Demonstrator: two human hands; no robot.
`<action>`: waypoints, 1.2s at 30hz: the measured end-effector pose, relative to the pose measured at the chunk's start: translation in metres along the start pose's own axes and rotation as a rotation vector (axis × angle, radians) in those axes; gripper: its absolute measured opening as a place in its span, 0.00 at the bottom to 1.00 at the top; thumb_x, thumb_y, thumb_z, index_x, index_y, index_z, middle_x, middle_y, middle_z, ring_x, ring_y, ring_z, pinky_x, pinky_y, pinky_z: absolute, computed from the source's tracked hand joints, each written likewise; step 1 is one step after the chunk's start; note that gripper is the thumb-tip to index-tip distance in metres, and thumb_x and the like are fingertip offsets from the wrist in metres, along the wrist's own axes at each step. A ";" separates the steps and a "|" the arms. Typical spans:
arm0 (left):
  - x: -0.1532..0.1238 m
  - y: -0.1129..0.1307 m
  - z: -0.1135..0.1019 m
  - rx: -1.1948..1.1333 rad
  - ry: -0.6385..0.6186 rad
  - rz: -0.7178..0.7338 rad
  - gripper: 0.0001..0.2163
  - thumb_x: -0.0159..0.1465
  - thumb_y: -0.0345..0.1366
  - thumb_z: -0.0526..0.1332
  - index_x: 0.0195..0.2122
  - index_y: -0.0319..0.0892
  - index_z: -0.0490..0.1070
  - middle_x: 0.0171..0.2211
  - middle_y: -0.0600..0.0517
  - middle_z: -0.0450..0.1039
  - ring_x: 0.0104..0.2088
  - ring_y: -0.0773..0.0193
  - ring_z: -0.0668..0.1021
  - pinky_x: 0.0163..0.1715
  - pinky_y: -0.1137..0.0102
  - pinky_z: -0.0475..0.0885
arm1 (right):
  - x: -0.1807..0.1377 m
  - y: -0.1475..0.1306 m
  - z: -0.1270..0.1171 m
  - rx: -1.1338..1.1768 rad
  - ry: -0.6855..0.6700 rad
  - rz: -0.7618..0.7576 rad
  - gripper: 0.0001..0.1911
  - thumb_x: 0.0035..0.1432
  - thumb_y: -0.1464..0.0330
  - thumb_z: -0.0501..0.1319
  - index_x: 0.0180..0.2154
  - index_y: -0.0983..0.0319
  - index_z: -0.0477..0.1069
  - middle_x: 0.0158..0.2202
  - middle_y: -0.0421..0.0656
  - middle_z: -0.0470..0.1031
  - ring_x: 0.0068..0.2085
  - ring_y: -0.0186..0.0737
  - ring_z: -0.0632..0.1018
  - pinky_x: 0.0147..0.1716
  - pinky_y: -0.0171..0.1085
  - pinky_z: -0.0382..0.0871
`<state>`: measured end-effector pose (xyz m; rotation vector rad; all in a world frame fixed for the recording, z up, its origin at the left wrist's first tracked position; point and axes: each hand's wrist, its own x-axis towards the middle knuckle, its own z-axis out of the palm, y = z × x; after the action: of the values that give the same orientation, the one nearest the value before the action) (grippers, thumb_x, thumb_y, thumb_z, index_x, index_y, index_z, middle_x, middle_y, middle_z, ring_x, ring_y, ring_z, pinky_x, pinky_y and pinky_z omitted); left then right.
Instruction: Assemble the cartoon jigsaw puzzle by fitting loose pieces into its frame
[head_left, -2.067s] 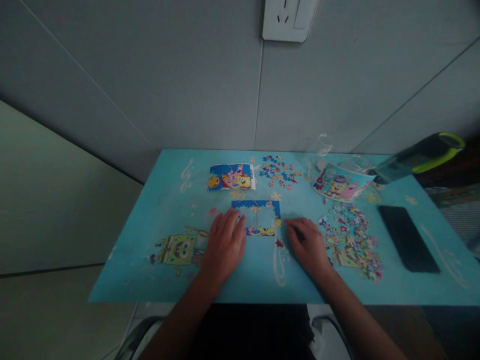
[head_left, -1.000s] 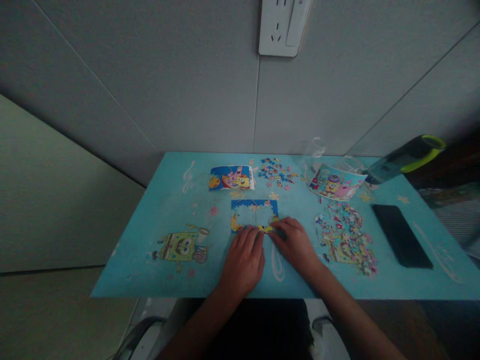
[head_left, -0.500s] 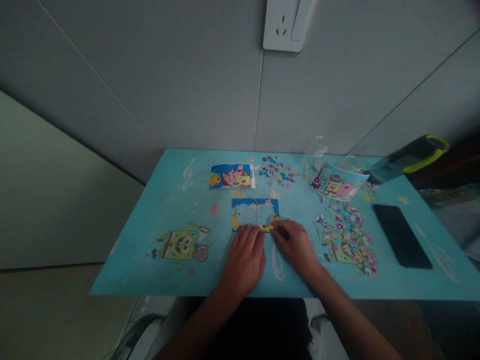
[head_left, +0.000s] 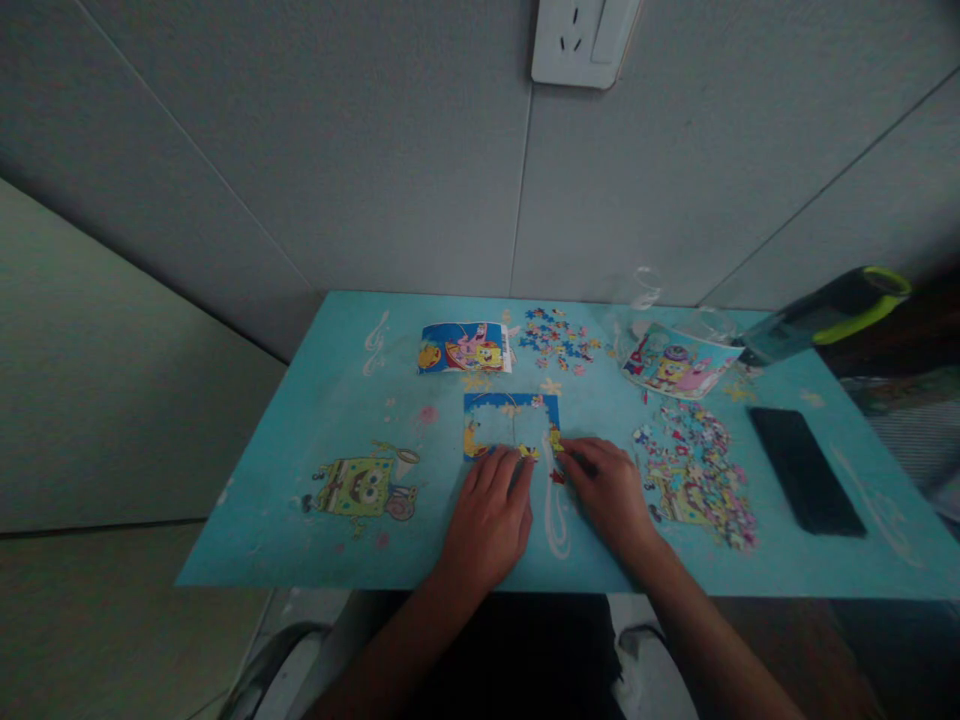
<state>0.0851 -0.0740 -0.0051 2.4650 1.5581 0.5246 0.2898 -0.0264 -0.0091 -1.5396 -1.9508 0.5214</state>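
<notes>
Lying lengthwise nine-to-three, the puzzle is at twelve o'clock from the nearer left hand, fingers slightly spread; ten from the right hand, perhaps pinching a yellow piece.

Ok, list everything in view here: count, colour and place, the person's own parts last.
Wall: one, grey, behind the table
Socket plate: one, white, on the wall
Table: one, teal with printed figures, centre
Puzzle frame: one, mostly blue and yellow, mid-table
Red piece: at least one, red, between the hands
Blue picture sheet: one, rear
Pale picture sheet: one, multicoloured, right rear
Loose pieces: two groups, mixed colours, rear and right
Clear containers: apparently two, right rear
Bottle: one, dark with yellow-green, right rear
Flat slab: one, black, right
Left hand: one, at the frame's lower edge
Right hand: one, fingertips by its right edge
</notes>
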 end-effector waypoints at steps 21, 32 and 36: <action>0.000 0.000 -0.001 -0.008 -0.004 -0.007 0.23 0.68 0.30 0.56 0.66 0.39 0.63 0.63 0.39 0.65 0.65 0.45 0.65 0.67 0.46 0.62 | -0.016 -0.001 0.000 -0.160 -0.016 -0.082 0.11 0.68 0.67 0.61 0.49 0.56 0.80 0.42 0.47 0.76 0.44 0.49 0.75 0.46 0.49 0.69; 0.000 0.000 0.000 -0.005 -0.021 -0.012 0.23 0.69 0.31 0.56 0.66 0.39 0.63 0.64 0.40 0.64 0.66 0.46 0.64 0.68 0.47 0.60 | -0.019 -0.005 0.002 -0.231 -0.020 -0.099 0.12 0.69 0.66 0.60 0.50 0.57 0.79 0.43 0.47 0.75 0.44 0.48 0.75 0.45 0.47 0.66; -0.001 -0.001 0.001 -0.011 -0.015 -0.013 0.24 0.69 0.31 0.57 0.66 0.40 0.63 0.64 0.40 0.64 0.66 0.46 0.64 0.68 0.46 0.61 | -0.018 -0.002 0.002 -0.195 0.019 -0.041 0.13 0.68 0.66 0.60 0.52 0.57 0.78 0.44 0.47 0.76 0.44 0.48 0.75 0.46 0.47 0.67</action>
<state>0.0843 -0.0748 -0.0062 2.4437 1.5596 0.5102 0.2892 -0.0443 -0.0131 -1.6117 -2.0650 0.3051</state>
